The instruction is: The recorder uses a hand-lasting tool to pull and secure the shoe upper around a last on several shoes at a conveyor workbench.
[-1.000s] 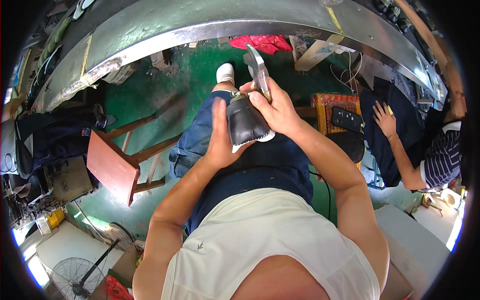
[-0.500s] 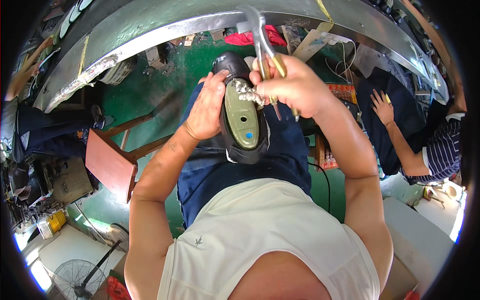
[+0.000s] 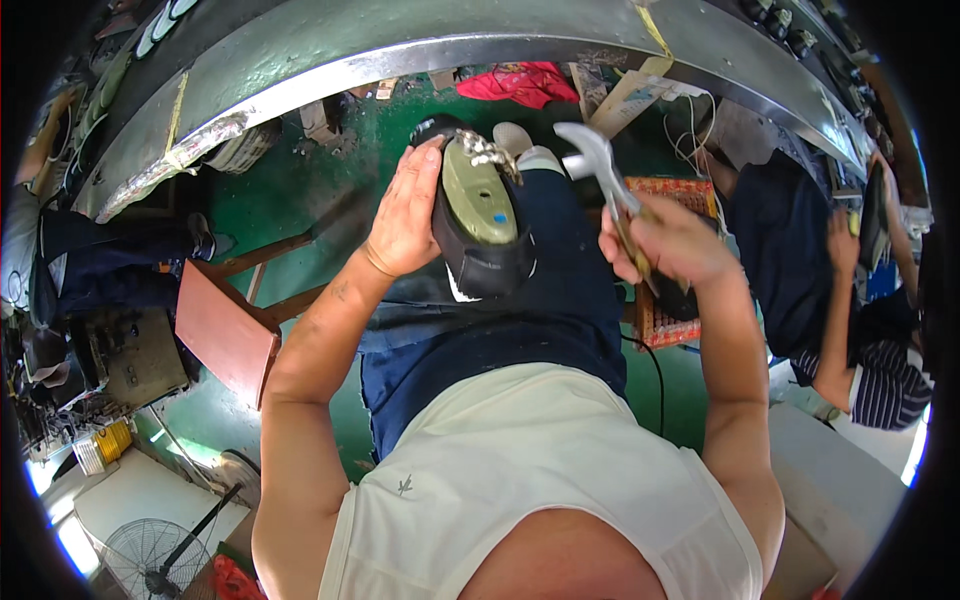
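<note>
A black shoe upper (image 3: 486, 268) stretched over an olive-green shoe last (image 3: 478, 205) rests bottom up on my lap. My left hand (image 3: 402, 215) holds it by its left side, fingers laid along the edge. A short silver metal chain (image 3: 490, 152) lies across the last near the toe end and droops over its right edge. To the right of the shoe, apart from it, my right hand (image 3: 668, 240) is closed round the handles of metal lasting pincers (image 3: 603, 165). Their curved jaws and hammer-like knob point up and away from me; the hand is slightly blurred.
Beyond my knees runs a metal-edged bench (image 3: 400, 68). A red cloth (image 3: 520, 85) lies under it. An orange-red crate (image 3: 668, 325) stands right of my legs, a reddish stool (image 3: 228, 330) to the left. Another person's arm (image 3: 838, 330) is at the far right.
My right hand has swung right with the pincers, away from the chain. The shoe has tipped, showing more of its heel. The person at right has moved their arm.
</note>
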Tool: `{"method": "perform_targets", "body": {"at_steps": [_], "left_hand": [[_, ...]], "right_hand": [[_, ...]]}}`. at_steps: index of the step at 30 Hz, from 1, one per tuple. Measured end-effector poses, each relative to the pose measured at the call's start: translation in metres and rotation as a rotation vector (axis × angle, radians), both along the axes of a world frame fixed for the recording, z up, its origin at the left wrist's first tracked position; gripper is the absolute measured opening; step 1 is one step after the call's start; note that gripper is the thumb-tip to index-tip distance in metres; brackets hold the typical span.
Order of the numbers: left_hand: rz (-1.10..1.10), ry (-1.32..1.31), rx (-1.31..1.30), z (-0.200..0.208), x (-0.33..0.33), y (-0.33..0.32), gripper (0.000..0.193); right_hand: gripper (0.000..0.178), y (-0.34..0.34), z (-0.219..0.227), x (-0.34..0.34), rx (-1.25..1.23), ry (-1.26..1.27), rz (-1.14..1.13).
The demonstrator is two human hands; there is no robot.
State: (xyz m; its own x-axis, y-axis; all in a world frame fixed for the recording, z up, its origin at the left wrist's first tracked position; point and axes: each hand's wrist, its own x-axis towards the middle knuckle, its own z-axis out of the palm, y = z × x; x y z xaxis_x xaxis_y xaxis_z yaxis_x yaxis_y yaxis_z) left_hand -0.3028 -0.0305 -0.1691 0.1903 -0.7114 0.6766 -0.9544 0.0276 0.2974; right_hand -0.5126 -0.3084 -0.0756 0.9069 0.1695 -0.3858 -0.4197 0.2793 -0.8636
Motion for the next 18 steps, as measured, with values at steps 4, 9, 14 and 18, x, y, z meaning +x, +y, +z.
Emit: {"method": "perform_targets", "body": {"at_steps": [4,9,14,18], "left_hand": [[0.059,0.446,0.112,0.013,-0.008,-0.006,0.097],[-0.098,1.319,0.692,0.014,0.021,-0.029,0.076],[0.250,1.427,0.911,-0.037,-0.019,-0.048,0.055],[0.210,1.586,0.631,-0.057,-0.024,-0.028,0.035]], "right_hand": [[0.030,-0.006,-0.072,-0.028,-0.161,0.165,-0.091],[0.038,0.014,-0.093,-0.037,-0.007,0.270,-0.391],[0.039,0.026,-0.091,-0.042,-0.327,0.171,-0.241],[0.035,0.036,-0.078,-0.034,-0.810,0.058,0.184]]}}
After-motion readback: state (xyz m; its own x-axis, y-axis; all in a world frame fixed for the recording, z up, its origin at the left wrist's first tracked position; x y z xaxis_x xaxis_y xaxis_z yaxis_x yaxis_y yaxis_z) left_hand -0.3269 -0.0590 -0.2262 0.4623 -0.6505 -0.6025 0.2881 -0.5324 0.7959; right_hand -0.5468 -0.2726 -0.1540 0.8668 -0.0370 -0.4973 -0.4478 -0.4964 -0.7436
